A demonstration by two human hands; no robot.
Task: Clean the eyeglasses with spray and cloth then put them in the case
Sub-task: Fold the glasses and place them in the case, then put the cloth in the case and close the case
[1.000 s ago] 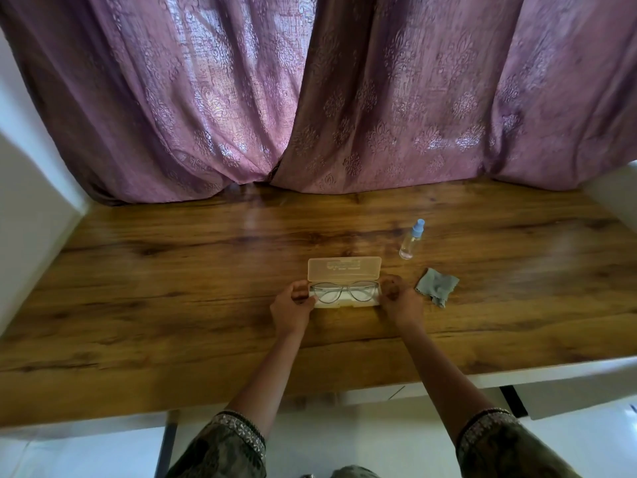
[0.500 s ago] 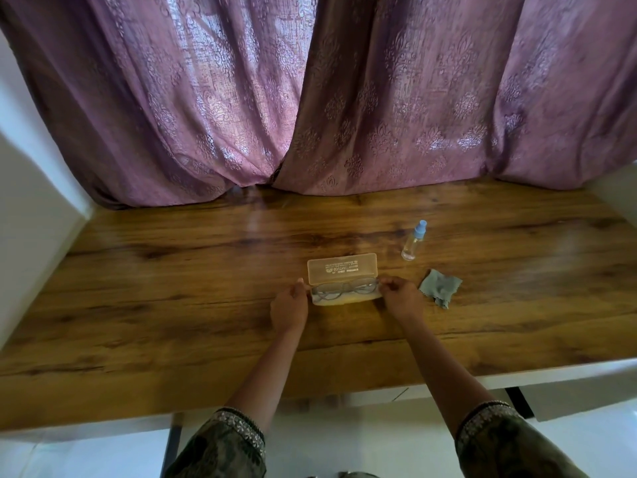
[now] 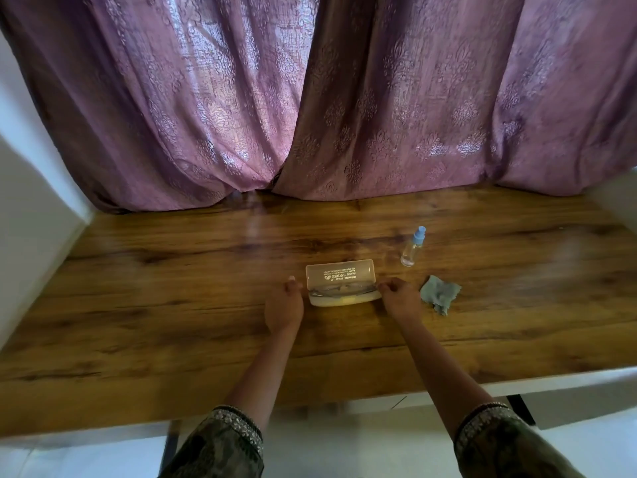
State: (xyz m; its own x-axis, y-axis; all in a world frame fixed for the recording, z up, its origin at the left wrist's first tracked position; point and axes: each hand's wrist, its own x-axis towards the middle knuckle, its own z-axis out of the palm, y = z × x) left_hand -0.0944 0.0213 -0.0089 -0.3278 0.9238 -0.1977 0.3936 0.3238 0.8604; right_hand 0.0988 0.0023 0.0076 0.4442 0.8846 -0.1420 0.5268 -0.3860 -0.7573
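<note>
Right hand (image 3: 401,300) pinches the case's (image 3: 339,274) right end; left hand (image 3: 284,307) lies curled at its left end, grip unclear. The eyeglasses (image 3: 339,290) lie inside the half-shut case, so likely only 1 step, closing, remains. Cloth (image 3: 440,294) and spray bottle (image 3: 412,248) stand aside.

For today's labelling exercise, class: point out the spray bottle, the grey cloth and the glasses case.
spray bottle (image 3: 410,254): head view, on its clear body.
grey cloth (image 3: 440,295): head view, on its crumpled middle.
glasses case (image 3: 339,276): head view, on its printed lid.
</note>
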